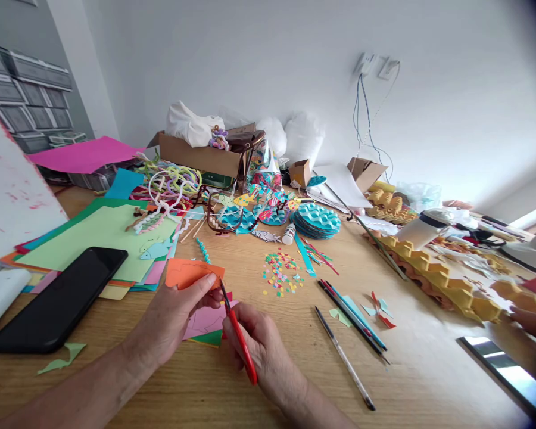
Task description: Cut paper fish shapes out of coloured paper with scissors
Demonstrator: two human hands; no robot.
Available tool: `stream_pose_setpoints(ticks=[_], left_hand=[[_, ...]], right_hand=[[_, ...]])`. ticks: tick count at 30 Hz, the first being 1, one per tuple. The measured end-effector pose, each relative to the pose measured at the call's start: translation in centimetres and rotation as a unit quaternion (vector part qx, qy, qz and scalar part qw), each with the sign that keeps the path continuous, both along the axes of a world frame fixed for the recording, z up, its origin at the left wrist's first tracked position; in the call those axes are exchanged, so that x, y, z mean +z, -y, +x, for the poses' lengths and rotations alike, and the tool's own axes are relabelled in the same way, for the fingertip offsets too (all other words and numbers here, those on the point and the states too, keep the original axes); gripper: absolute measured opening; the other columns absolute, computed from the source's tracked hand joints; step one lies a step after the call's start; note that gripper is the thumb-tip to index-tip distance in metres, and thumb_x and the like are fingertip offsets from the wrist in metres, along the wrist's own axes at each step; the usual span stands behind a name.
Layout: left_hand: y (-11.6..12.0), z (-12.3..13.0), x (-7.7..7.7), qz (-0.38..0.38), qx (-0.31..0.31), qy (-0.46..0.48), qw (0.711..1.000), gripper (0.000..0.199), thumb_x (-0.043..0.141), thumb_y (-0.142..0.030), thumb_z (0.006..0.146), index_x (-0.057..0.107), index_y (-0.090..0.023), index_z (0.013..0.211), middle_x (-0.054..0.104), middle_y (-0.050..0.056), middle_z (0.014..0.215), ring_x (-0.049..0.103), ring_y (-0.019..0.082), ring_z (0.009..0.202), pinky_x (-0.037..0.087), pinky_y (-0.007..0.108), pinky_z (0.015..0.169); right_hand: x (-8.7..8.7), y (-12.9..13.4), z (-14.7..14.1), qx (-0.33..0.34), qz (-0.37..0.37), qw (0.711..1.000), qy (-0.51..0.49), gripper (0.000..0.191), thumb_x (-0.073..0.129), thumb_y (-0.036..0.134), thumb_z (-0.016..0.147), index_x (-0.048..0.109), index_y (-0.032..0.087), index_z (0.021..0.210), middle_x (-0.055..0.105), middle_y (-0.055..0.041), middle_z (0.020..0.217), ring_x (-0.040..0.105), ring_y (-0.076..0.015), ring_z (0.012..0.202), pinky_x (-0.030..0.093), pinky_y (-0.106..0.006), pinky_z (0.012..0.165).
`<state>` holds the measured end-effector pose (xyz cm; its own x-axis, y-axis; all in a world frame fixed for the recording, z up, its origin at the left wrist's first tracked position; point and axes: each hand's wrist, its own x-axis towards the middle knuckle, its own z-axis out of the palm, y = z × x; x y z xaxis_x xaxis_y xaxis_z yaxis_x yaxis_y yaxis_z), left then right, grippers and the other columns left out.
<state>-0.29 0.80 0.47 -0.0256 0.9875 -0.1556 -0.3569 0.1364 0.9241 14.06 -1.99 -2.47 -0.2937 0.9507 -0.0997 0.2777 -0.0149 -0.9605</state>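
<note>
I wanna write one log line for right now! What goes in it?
left hand: holds orange paper | right hand: holds red scissors | blades: at paper's edge | below: pink paper

L hand [172, 319] pinches orange paper [181, 274] w/ a faint drawn line, thumb on top; R hand [265, 345] grips red-handled scissors [241, 344], blades at paper's R edge. Pink sheet [208, 323] w/ outline lies on table [161, 393] beyond hands. Blk phone [65, 301] on L, by lt-green-topped paper stack [98, 232]; blue fish cutout [156, 249] on stack. Ctr: scattered confetti [281, 271], teal wavy discs [316, 220] piled behind. Clear pen [345, 358] & pencils [352, 316] R of R hand. Far R: yellow egg carton [429, 269], white bottle [420, 229], 2nd phone [504, 369], another person's hand [532, 326] near carton.
</note>
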Motion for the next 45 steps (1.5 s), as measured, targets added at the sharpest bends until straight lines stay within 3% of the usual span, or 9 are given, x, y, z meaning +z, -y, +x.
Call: stream_pose_setpoints(ticks=[39,45], left_hand=[[-0.19,-0.39,0.31,-0.001,-0.023,0.014,1.000,0.013,0.074,-0.028,0.061,0.068,-0.016,0.060,0.066,-0.001,0.053,0.060,0.014,0.051,0.052,0.024,0.052],[-0.35,-0.40,0.29,0.001,-0.025,0.011,1.000,0.015,0.073,-0.029,0.062,0.067,-0.016,0.060,0.067,-0.001,0.053,0.060,0.014,0.052,0.052,0.025,0.053]], right_hand=[[0.34,-0.10,-0.05,0.001,0.001,1.000,-0.008,0.029,0.047,0.036,0.084,0.040,0.019,0.061,0.036,0.0045,0.052,0.033,-0.0089,0.050,0.024,-0.021,0.046],[0.61,-0.10,0.03,0.001,0.010,1.000,-0.006,0.038,0.049,0.045,0.084,0.039,0.019,0.058,0.034,0.0049,0.052,0.031,-0.0087,0.050,0.024,-0.021,0.047]])
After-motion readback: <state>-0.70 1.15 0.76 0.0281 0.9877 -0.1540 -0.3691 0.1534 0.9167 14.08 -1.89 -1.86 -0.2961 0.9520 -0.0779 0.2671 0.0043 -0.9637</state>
